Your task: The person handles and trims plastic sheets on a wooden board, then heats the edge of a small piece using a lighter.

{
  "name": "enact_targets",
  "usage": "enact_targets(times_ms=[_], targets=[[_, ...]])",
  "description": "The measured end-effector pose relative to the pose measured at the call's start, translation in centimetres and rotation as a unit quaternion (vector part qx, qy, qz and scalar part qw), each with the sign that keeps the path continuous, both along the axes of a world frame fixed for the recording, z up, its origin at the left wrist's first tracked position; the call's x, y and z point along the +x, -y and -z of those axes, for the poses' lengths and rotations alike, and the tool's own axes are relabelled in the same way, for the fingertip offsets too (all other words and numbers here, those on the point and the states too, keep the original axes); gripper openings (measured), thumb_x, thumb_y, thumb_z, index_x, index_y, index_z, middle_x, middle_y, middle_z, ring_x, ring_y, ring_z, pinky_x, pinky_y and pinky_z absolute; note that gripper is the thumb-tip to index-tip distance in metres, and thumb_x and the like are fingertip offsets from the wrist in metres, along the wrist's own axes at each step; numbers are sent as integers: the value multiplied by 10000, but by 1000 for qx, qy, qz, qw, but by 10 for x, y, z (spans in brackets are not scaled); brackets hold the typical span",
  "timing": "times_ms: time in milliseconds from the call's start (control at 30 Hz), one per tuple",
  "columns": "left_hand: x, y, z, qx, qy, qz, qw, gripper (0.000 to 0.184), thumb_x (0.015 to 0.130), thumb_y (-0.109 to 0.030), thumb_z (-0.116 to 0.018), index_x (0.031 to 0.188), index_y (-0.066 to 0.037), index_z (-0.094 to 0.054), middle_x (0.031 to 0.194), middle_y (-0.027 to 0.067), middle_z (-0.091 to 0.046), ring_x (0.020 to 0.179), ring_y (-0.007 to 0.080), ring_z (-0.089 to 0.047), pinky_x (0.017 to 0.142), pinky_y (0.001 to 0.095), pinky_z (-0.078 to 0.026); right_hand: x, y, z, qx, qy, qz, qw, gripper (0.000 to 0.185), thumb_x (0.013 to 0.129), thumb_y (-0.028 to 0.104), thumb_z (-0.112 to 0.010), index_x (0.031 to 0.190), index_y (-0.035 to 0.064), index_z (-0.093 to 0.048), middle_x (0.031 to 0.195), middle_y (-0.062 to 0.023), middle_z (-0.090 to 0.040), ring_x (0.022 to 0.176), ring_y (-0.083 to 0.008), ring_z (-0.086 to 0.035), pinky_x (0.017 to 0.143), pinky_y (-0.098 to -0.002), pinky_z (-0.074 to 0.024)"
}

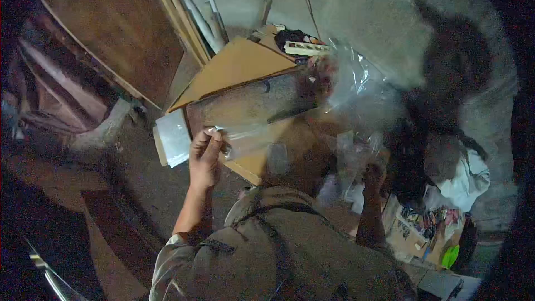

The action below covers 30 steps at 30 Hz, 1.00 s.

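Note:
My left hand is closed, thumb against the fingers, on the end of a clear plastic bag that stretches to the right over a brown board. In shadow at the right, my right hand has curled fingers. Clear plastic hangs beside it, but the dark hides what its fingers hold. A flat white stack lies left of my left hand, at the board's edge. Farther back, a larger shiny piece of clear plastic catches the light.
Behind my hands are a cardboard sheet and a white power strip. A large wooden panel leans at the upper left. At the lower right stands a cardboard box with colourful small items. White cloth or plastic lies above it.

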<state>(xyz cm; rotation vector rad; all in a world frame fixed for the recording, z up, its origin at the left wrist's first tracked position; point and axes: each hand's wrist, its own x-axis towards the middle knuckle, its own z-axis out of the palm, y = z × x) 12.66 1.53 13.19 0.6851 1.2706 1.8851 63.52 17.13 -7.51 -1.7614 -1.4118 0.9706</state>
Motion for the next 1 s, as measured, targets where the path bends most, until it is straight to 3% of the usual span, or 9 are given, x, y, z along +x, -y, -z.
enact_targets(times_ms=[233, 367, 433, 500, 633, 733, 833, 900, 1000], targets=[[-13, 39, -21, -19, -55, 20, 998, 107, 880, -130, -545, 849, -28, -556, 810, 61, -588, 730, 145, -579, 700, 309, -469, -27, -9, -40, 149, 150, 92, 973, 436, 933, 343, -456, 1244, 38, -451, 1165, -125, -533, 1013, -230, -532, 858, -362, -430], [-14, 64, -8, 56, 0, 54, 997, 99, 841, -112, -538, 839, -16, -562, 782, 42, -576, 638, 116, -553, 586, 278, -462, -108, 6, -99, 136, 10, -30, 990, 454, 921, 355, -478, 1242, 36, -447, 1178, -138, -532, 1037, -246, -530, 886, -375, -418], [-13, 73, -5, -58, -34, 81, 994, 72, 818, -75, -529, 778, -18, -547, 745, 10, -546, 599, 81, -497, 526, 236, -396, -162, 22, -124, 42, -107, -154, 981, 463, 915, 361, -490, 1241, 35, -444, 1185, -145, -531, 1048, -254, -528, 900, -381, -412], [4, 74, -18, -79, 12, 38, 996, 59, 792, -40, -535, 734, -32, -537, 716, -21, -516, 614, 62, -453, 535, 211, -346, -215, 41, -137, -72, -234, -288, 926, 473, 909, 367, -501, 1239, 34, -442, 1191, -152, -530, 1060, -262, -527, 915, -388, -406], [-1, 76, -26, -53, -72, 273, 958, 56, 793, 32, -528, 758, 0, -557, 735, -8, -566, 695, 66, -493, 632, 233, -403, -296, 82, -126, -341, -522, -429, 654, 561, 900, 362, -526, 1296, -1, -362, 1114, -165, -577, 1037, -257, -551, 861, -409, -446], [-9, 88, -28, -36, -82, 292, 952, 40, 809, 15, -536, 785, 20, -568, 808, 26, -624, 775, 82, -544, 715, 246, -437, -323, 109, -173, -377, -577, -385, 613, 486, 892, 289, -552, 1246, -11, -405, 1044, -161, -597, 914, -239, -600, 747, -373, -489], [-23, 108, -25, -62, -40, 262, 962, 49, 816, -6, -549, 821, 24, -587, 868, 66, -652, 840, 109, -578, 771, 268, -452, -336, 100, -169, -334, -507, -449, 656, 393, 869, 115, -579, 1229, 29, -445, 903, -126, -627, 807, -208, -625, 696, -346, -499], [-32, 118, -19, -49, -26, 160, 986, 109, 750, 58, -571, 821, -19, -599, 743, -13, -596, 697, 61, -525, 635, 213, -410, -343, 109, -185, -313, -471, -423, 708, 247, 860, 107, -597, 1086, 22, -548, 808, -68, -627, 721, -155, -614, 630, -292, -483], [-47, 130, -10, -74, -33, 133, 988, 60, 804, -23, -646, 844, -27, -602, 772, -10, -615, 727, 65, -546, 669, 219, -425, -357, 119, -209, -247, -307, -399, 828, 157, 861, 104, -599, 991, 17, -597, 827, -60, -629, 682, -137, -601, 607, -253, -470]])
